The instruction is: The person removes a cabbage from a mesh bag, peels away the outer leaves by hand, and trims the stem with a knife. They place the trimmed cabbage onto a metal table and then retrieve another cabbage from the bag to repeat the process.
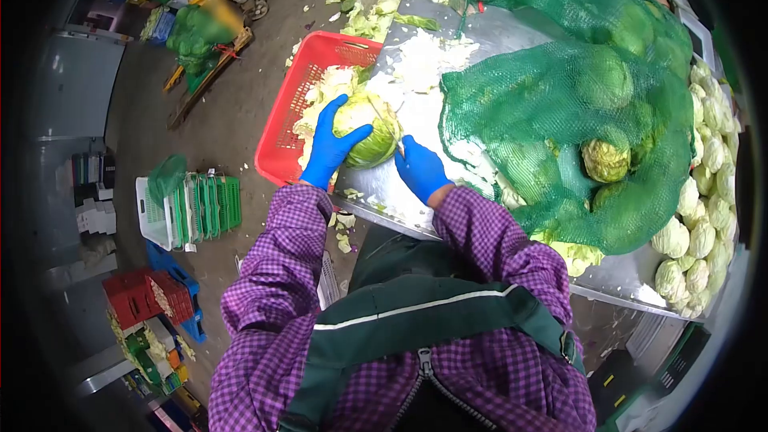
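Nearest are the person's purple checked sleeves, reaching out over the near edge of the steel counter (512,36). Both hands wear blue gloves. The left hand (332,148) is spread and grasps a cabbage (372,140) from its left side, fingers wrapped over the top. The cabbage sits at the counter's left edge, partly over the red basket (280,124). It is roundish, so no long axis can be made out. The right hand (422,172) is clenched just to the right of the cabbage and a little nearer the body, knuckles towards it. Something thin seems to stick out of the fist towards the head, but whether it is a blade is too small to tell. So the cabbage lies between the two hands, with the left one on it and the right one just beside it. The basket holds loose pale leaves. Farther along the counter lies a heap of leaf scraps (424,60). To the right a green net sack (560,88) holds whole heads, and pale trimmed cabbages (704,216) line the right edge.
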